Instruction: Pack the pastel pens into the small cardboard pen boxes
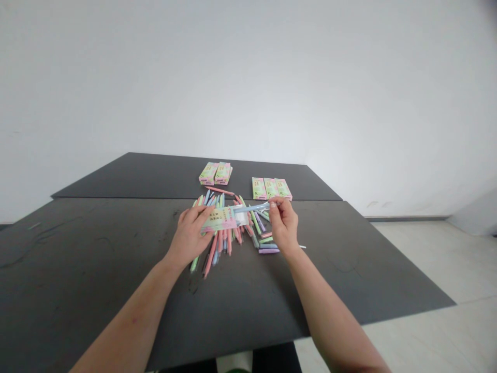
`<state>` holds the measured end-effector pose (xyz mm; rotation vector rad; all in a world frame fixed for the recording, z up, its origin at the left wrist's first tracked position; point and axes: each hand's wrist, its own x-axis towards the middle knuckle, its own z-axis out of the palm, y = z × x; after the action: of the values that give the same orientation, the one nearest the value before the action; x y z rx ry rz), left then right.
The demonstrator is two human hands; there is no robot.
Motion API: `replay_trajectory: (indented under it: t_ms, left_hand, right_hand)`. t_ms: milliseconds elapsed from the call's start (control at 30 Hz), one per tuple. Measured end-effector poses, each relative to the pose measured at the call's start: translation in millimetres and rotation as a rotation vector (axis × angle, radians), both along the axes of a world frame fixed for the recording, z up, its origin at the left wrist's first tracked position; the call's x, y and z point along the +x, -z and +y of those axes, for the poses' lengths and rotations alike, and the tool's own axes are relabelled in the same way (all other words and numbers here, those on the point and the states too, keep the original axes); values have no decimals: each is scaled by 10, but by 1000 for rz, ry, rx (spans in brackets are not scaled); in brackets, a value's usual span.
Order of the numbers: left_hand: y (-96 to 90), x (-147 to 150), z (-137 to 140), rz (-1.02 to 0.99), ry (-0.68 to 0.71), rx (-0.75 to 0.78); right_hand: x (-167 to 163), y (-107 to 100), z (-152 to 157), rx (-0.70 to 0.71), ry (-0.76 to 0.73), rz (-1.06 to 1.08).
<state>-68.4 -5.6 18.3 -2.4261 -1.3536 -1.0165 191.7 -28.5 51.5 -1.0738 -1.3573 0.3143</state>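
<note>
My left hand [193, 228] is closed on a small pink, green and yellow printed box [220, 219], held flat above the table with its white flap end to the right. Between the fingertips of my right hand [284, 221] is the end of a light blue pen [252, 208]. The pen's other end lies at the open end of the box; I cannot tell how far it reaches inside. Beneath both hands spreads a loose pile of pastel pens, with pink pens [210, 256] to the left and purple pens [268, 251] to the right.
Two short stacks of printed boxes [216, 172] stand at the back of the dark table [116, 233]. Three more boxes [271, 189] lie side by side farther right. A seam crosses the tabletop, and a white wall rises behind.
</note>
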Motion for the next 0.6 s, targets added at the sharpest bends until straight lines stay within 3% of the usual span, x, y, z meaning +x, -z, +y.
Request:
replay_trajectory:
  t_ms: [600]
  left_hand:
    - [0,14,-9,12,0,-18]
  right_hand:
    - [-123,127,65,-94,-161,27]
